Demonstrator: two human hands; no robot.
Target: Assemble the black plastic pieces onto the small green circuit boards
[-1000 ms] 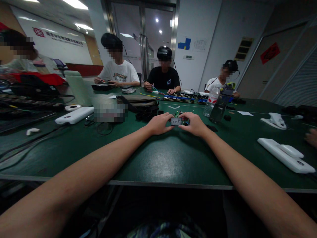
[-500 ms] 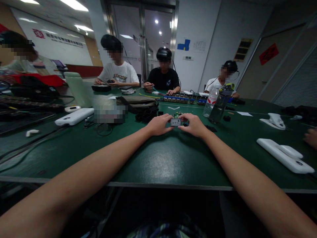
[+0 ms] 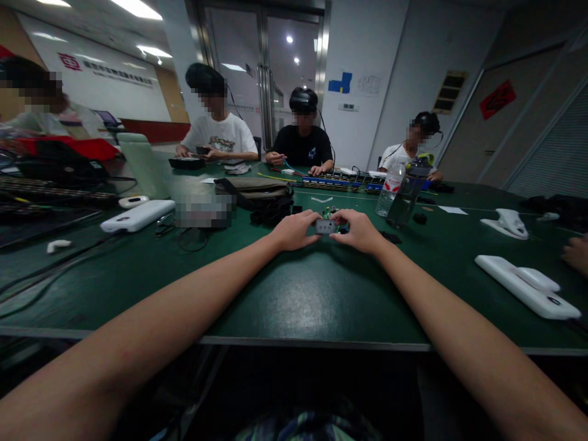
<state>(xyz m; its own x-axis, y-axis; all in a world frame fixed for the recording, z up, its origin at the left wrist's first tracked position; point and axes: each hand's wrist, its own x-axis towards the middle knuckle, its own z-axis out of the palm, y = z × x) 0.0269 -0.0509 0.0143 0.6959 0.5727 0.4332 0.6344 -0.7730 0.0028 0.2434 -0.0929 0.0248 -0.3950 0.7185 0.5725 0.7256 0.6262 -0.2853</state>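
Both arms stretch forward over the dark green table (image 3: 294, 306). Between the fingertips is a small grey box-shaped part (image 3: 325, 227) with dark marks on its near face. A green circuit board (image 3: 327, 213) with small components shows just behind and above it. My left hand (image 3: 296, 230) pinches the part's left side, thumb below and fingers above. My right hand (image 3: 358, 231) is closed at its right side, fingers curved over the top. A small dark piece (image 3: 342, 230) shows inside the curl of the right hand; whether it joins the board I cannot tell.
Behind the hands lie a grey-brown bag (image 3: 255, 190) and black straps (image 3: 273, 214). Two bottles (image 3: 408, 193) stand to the right. White power-bank-like devices (image 3: 138, 216) lie on both sides. Several people sit around the table; a co-worker's hand (image 3: 576, 251) shows at the right edge.
Both hands keep their hold on the grey part, almost unmoved. The view has shifted very slightly.
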